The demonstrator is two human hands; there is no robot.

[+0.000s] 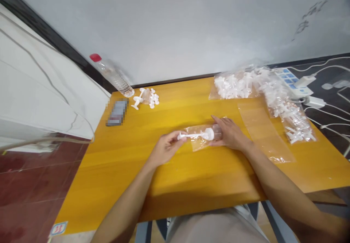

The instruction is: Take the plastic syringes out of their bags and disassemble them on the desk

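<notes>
One syringe (pixel 209 134) — plunger pinched in left fingers (pixel 173 138).

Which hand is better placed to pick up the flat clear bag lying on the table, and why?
Probably the right hand: though holding the bagged tube, it lies just beside the flat clear bag, while the left hand is farther off, pinching the white plunger.

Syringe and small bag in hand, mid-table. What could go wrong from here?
1. The left hand pinches only the thin plunger end of the syringe; it may slip, or pull out of the barrel gripped by the right hand.
2. The right forearm lies close to the flat empty bag; a sweep might drag it off the table.
</notes>
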